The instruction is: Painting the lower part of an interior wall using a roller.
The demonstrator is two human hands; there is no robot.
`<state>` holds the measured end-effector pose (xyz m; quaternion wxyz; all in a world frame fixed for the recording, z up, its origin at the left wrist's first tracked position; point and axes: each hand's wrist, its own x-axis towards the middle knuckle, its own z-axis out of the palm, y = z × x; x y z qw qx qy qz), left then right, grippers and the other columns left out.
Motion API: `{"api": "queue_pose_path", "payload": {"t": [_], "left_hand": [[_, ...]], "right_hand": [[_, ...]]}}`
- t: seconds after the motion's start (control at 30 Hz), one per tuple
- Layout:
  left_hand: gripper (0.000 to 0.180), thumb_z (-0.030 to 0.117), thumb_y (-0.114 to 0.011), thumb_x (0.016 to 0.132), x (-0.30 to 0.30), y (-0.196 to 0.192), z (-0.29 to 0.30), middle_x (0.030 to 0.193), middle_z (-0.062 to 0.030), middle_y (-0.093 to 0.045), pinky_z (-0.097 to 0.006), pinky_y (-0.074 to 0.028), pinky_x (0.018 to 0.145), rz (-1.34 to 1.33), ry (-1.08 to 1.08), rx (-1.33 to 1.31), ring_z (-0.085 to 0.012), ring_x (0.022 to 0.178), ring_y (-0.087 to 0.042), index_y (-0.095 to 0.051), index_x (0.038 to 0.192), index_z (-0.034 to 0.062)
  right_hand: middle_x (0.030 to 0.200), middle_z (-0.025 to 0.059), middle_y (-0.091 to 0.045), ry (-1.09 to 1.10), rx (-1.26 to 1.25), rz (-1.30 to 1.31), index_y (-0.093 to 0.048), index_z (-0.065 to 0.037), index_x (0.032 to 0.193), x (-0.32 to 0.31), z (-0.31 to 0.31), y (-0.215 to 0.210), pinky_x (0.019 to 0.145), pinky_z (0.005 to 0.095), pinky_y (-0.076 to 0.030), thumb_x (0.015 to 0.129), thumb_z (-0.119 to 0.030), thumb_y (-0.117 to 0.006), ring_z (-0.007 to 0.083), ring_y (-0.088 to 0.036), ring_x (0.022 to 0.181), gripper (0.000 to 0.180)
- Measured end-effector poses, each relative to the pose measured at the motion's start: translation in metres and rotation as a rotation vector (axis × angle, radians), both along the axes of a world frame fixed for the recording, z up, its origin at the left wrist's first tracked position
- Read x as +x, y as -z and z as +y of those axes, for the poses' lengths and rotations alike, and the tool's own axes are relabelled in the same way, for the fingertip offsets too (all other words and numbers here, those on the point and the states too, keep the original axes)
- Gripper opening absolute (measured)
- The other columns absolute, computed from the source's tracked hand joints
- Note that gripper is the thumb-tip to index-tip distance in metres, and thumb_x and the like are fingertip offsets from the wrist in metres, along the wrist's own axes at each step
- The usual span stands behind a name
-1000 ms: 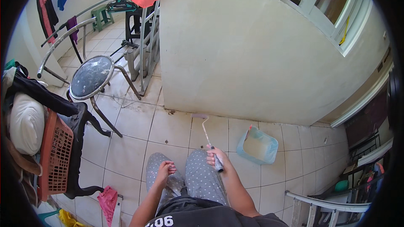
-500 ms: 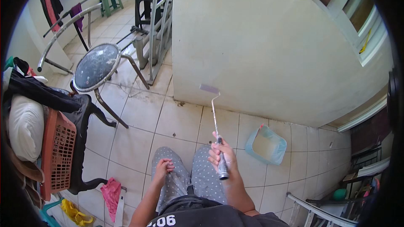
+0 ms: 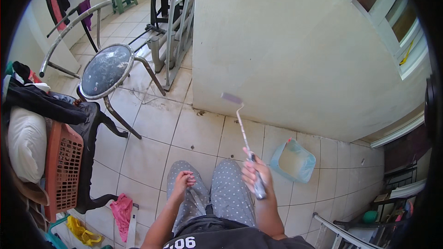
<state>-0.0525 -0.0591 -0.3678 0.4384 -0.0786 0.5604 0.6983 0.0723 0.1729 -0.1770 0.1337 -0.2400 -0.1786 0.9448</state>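
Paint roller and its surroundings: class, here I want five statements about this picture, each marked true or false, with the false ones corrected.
1. The right hand holds the paint roller. True.
2. Two hands grip the paint roller. False: the left hand is off it.
3. A light blue tub stands on the tiled floor. True.
4. That tub is left of the paint roller. False: it is to its right.
5. An orange basket is on the left. True.

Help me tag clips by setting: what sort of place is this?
Probably a home's utility or laundry area, perhaps a covered yard: garments hang at upper left, a plastic basket stands at left, and a window opens in the wall.
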Motion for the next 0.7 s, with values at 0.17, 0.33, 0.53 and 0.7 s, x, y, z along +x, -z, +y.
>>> {"api": "queue_pose_path", "payload": {"t": [0.17,0.33,0.53,0.7], "left_hand": [[0.016,0.014,-0.047,0.087,-0.003,0.015,0.008,0.083,-0.0052,-0.057,-0.026,-0.049,0.065,-0.028,0.052,-0.011,-0.0148,0.071,-0.060,-0.054,0.099,0.0052],[0.017,0.014,-0.047,0.088,-0.001,0.005,0.025,0.083,-0.0057,-0.058,-0.026,-0.049,0.065,0.018,0.082,0.037,-0.0148,0.071,-0.060,-0.054,0.100,0.0047],[0.018,0.014,-0.047,0.087,0.009,-0.002,0.019,0.083,-0.0056,-0.058,-0.027,-0.050,0.065,0.019,0.025,0.032,-0.0154,0.071,-0.060,-0.053,0.101,0.0046],[0.019,0.015,-0.046,0.087,0.011,0.012,0.017,0.083,-0.0055,-0.059,-0.027,-0.049,0.065,-0.007,-0.019,-0.018,-0.0159,0.071,-0.060,-0.054,0.101,0.0055]], "right_hand": [[0.061,0.0022,-0.042,-0.013,0.071,-0.071,-0.030,-0.006,0.137,0.014,-0.003,-0.028,0.034,0.0245,-0.036,0.085,0.001,-0.048,0.0104,-0.041,0.041,0.056],[0.062,0.0027,-0.042,-0.092,0.135,-0.256,-0.036,-0.006,0.123,-0.046,0.015,0.078,0.036,0.0255,-0.034,0.080,0.003,-0.052,0.0100,-0.040,0.043,0.046],[0.062,0.0041,-0.043,-0.032,0.053,-0.318,-0.040,-0.008,0.101,-0.069,0.016,0.106,0.035,0.0269,-0.035,0.076,0.005,-0.052,0.0114,-0.042,0.042,0.031],[0.063,0.0045,-0.041,0.017,0.118,-0.150,-0.023,-0.004,0.137,-0.031,-0.024,0.010,0.035,0.0259,-0.036,0.081,0.004,-0.048,0.0114,-0.041,0.043,0.062]]}}
